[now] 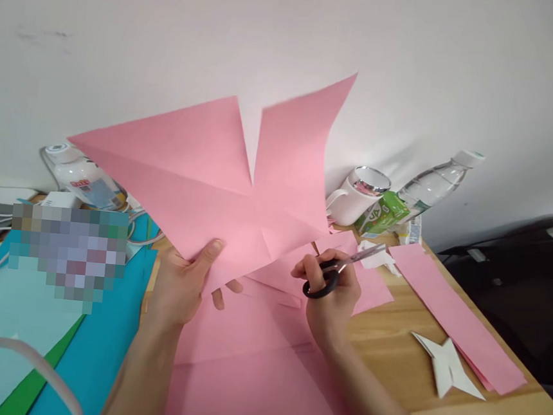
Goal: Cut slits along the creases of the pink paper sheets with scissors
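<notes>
A creased pink sheet of paper (187, 174) is held up by my left hand (185, 283), thumb on its front and fingers behind. A slit runs down from its top edge, and the two flaps beside it stand apart. In my right hand (331, 296) is a pair of scissors (325, 283) with black handles, its blades pointing right, away from the paper. The fingers curl around the handles. Below both hands lies more pink paper (243, 372) with a fold line across it.
On the wooden table (389, 359) at right are a white folded paper star (449, 368) and pink strips (455, 313). A white mug (355, 198), green carton (382, 213) and clear bottle (436, 183) stand behind. Blue sheets (105, 341), a white bottle (89, 181) and a cable (26, 353) are at left.
</notes>
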A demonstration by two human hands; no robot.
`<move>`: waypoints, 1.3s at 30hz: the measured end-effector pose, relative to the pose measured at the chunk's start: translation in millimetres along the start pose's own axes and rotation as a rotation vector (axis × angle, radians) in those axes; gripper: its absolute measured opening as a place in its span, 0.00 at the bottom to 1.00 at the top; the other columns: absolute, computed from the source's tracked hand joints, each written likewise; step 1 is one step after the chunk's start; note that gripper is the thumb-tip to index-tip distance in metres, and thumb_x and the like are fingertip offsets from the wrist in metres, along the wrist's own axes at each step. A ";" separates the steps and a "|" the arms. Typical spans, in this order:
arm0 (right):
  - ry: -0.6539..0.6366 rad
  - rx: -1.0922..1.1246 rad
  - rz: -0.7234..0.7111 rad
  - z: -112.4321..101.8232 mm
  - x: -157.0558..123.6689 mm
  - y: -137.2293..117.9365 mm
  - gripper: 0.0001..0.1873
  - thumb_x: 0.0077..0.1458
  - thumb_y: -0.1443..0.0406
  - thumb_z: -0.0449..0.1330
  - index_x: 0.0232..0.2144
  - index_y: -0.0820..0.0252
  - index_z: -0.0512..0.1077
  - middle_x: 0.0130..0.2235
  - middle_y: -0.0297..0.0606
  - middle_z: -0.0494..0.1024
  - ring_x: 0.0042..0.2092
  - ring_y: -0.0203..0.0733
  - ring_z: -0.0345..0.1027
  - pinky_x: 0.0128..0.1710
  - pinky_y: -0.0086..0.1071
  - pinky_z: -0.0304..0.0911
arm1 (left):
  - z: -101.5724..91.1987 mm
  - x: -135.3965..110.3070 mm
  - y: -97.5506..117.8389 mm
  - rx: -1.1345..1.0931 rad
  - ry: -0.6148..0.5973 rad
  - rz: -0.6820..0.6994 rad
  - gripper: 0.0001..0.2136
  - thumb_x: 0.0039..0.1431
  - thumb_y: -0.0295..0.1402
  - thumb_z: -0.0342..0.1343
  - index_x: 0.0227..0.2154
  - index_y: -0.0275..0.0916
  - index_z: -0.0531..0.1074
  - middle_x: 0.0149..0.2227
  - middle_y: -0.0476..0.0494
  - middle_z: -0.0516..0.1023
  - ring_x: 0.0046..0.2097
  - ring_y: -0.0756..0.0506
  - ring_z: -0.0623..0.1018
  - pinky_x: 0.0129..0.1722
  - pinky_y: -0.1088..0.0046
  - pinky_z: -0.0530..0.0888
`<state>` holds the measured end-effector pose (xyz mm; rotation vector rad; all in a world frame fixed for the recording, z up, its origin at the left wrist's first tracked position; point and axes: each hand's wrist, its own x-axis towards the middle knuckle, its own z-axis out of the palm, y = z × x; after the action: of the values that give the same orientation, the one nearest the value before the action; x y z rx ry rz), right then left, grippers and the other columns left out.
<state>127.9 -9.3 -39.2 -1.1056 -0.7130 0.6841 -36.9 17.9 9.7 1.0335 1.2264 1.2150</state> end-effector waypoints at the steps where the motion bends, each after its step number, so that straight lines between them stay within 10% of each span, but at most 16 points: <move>1: -0.040 -0.047 -0.106 -0.9 -1.6 -0.3 0.10 0.48 0.71 0.63 0.29 0.57 0.63 0.24 0.29 0.76 0.24 0.34 0.71 0.27 0.28 0.67 | -2.0 1.4 -0.5 -0.017 0.005 -0.020 0.12 0.48 0.34 0.59 0.34 0.32 0.67 0.18 0.47 0.74 0.16 0.43 0.75 0.04 0.75 0.64; 8: -0.512 -0.581 -0.640 -12.8 -2.2 10.9 0.13 0.49 0.75 0.58 0.35 0.53 0.72 0.35 0.34 0.81 0.23 0.33 0.70 0.24 0.27 0.66 | -9.0 4.8 -4.6 -0.058 -0.107 -0.140 0.10 0.49 0.32 0.59 0.33 0.33 0.68 0.18 0.48 0.74 0.15 0.46 0.73 0.05 0.78 0.63; 19: -0.473 -0.657 -0.573 -12.5 0.4 9.7 0.07 0.50 0.70 0.59 0.32 0.53 0.73 0.27 0.34 0.79 0.26 0.37 0.71 0.26 0.30 0.67 | -9.9 5.4 -3.5 -0.066 -0.053 -0.086 0.11 0.47 0.33 0.60 0.33 0.35 0.68 0.18 0.50 0.74 0.16 0.47 0.73 0.06 0.78 0.64; 28: -0.949 -0.218 0.403 -5.5 -5.1 -13.9 0.23 0.40 0.65 0.69 0.41 0.58 0.69 0.33 0.37 0.77 0.32 0.38 0.71 0.34 0.32 0.67 | -14.2 -3.7 15.3 -0.137 0.147 0.105 0.09 0.50 0.36 0.60 0.27 0.38 0.66 0.17 0.54 0.71 0.13 0.53 0.68 0.06 0.81 0.59; 39: -0.949 -0.127 0.516 -8.3 -1.3 -15.3 0.17 0.45 0.61 0.66 0.39 0.59 0.71 0.27 0.32 0.72 0.29 0.35 0.63 0.29 0.29 0.60 | -6.0 -7.4 12.8 0.022 0.123 0.056 0.09 0.49 0.35 0.60 0.20 0.37 0.69 0.13 0.51 0.70 0.13 0.47 0.70 0.07 0.73 0.65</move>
<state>135.7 -19.4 -27.3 -1.0603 -1.2935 1.6752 -43.7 11.5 22.6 1.0271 1.3155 1.3275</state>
